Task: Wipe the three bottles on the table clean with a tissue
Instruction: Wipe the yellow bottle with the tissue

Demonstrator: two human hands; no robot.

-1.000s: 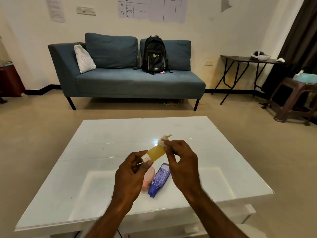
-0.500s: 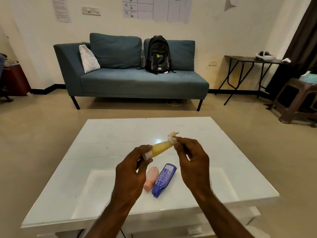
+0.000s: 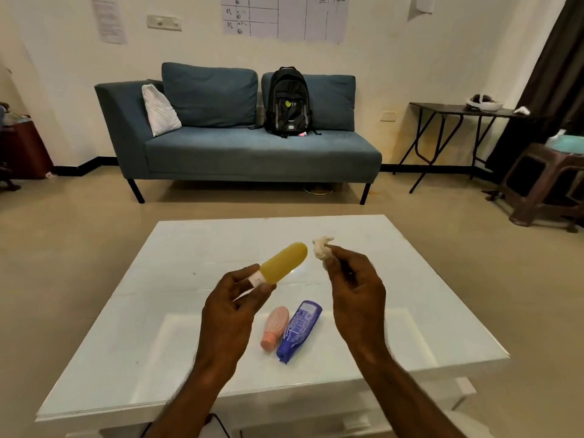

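My left hand (image 3: pixel 232 306) holds a yellow bottle (image 3: pixel 286 262) by its white cap end, tilted up to the right above the white table (image 3: pixel 426 311). A crumpled white tissue (image 3: pixel 322 247) is pinched in the fingertips of my right hand (image 3: pixel 355 287), a short gap to the right of the yellow bottle's end. Below the hands, a pink bottle (image 3: pixel 275 327) and a blue bottle (image 3: pixel 300 330) lie side by side on the table, caps toward me.
A blue sofa (image 3: pixel 240 147) with a black backpack (image 3: pixel 287 102) and a white pillow stands beyond the table. A dark folding table (image 3: pixel 458 110) and a brown stool (image 3: pixel 543 184) are at the right. A dark cabinet is at the far left.
My right hand has pulled the tissue off the yellow bottle's end and moved right. The bottle is now fully visible in my left hand. The camera view has shifted slightly.
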